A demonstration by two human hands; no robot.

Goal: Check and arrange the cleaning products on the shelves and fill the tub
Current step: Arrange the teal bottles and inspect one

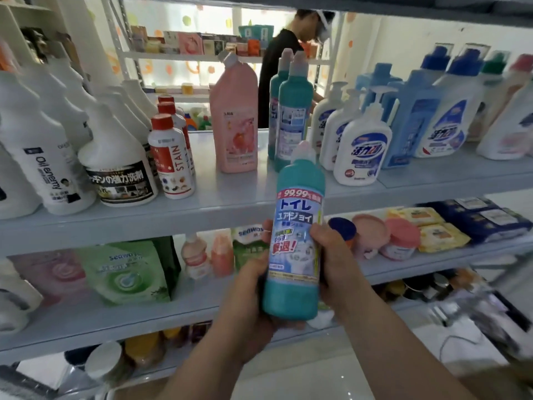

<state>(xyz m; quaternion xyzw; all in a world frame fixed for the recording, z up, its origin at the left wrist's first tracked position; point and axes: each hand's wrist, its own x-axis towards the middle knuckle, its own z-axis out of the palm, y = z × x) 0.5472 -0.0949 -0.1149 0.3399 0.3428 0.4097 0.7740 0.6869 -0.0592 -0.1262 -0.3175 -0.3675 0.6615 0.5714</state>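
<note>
— What are they holding?
— A teal bottle (297, 215), upright before the shelf (230, 197). The left hand (253, 298) grips its base at seven o'clock, and the right hand (331, 264) curls round its side at four.
— Others?
— Two matching bottles (292, 111) stand on the shelf at twelve.

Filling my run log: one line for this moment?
left hand, right hand: holding teal bottle | bottle: cap up, off shelf | shelf: two matching bottles standing

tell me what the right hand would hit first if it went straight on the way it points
Probably the blue-lidded jar on the second shelf just beyond the right hand, which grips the teal bottle; depth is unclear.
</note>
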